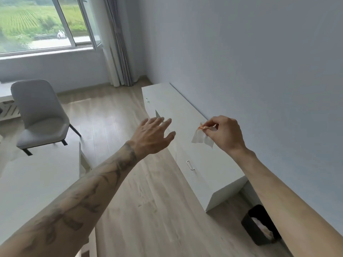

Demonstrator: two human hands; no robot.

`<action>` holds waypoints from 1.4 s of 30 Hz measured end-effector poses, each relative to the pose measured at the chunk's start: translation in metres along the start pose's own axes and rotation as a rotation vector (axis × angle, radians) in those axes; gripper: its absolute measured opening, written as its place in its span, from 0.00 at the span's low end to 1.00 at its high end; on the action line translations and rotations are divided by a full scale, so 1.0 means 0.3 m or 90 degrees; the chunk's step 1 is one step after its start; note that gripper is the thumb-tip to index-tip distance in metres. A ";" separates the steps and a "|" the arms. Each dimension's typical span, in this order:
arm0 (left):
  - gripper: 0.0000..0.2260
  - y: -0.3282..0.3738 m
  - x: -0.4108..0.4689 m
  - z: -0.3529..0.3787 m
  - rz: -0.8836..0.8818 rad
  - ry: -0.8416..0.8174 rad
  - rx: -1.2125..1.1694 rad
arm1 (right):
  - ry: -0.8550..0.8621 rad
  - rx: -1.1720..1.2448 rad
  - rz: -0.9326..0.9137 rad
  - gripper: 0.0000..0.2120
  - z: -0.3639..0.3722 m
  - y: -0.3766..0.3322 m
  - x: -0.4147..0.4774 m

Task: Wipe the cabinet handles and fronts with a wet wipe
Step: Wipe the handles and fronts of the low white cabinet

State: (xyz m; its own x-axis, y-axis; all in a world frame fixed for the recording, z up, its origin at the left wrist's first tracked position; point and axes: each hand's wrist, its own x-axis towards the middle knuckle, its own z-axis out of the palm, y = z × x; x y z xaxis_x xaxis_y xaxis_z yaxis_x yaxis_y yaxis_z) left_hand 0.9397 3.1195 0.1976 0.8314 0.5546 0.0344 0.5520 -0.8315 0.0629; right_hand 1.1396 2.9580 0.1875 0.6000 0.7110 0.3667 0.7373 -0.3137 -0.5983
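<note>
Cabinet [167, 101]: low white unit, lying along the wall. Its fronts are showing only at a steep angle from above, so their lower parts are likely getting missed.
Bin [259, 225]: black, standing on the floor just past the cabinet's near end. A foot stepping in towards the fronts is risking a knock against it.
Left hand [154, 135]: hovering over the cabinet's front edge, fingers straight and spread apart, holding nothing. If it is not taking a share of the wipe, the wipe is staying folded.
Right hand [225, 134]: hovering over the cabinet top, thumb and fingertips pinching the wipe's upper corner.
Wipe [202, 139]: hanging above the cabinet top, partly folded, touching only the right hand. An orange scrap is sitting at the pinch; what it is cannot be told. A corner pinch is giving a weak hold, so the wipe is liable to slip or bunch on the first stroke.
Near handle [190, 165]: small loop on the cabinet front, below the wipe and well apart from it. Its inner side is the likeliest spot to be skipped.
</note>
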 end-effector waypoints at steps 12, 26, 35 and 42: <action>0.29 -0.394 0.824 0.223 0.230 -0.050 -0.005 | 0.093 -0.087 0.213 0.02 0.440 0.098 0.462; 0.29 -0.485 1.419 0.671 0.479 -0.144 0.033 | 0.158 -0.058 0.500 0.01 0.815 0.396 0.599; 0.24 -0.536 1.653 1.254 0.580 -0.194 0.041 | 0.184 -0.089 0.625 0.05 1.239 0.690 0.512; 0.28 -0.541 1.788 1.826 0.684 -0.064 -0.015 | 0.250 -0.102 0.643 0.05 1.679 0.995 0.360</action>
State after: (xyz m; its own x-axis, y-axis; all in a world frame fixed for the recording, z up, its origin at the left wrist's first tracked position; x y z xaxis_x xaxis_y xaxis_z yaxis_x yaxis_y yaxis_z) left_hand 1.3309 3.5338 -0.3404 0.8819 -0.4715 0.0004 -0.4704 -0.8798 0.0678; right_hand 1.2683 3.2581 -0.3103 0.9867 -0.1612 -0.0227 -0.1357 -0.7376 -0.6614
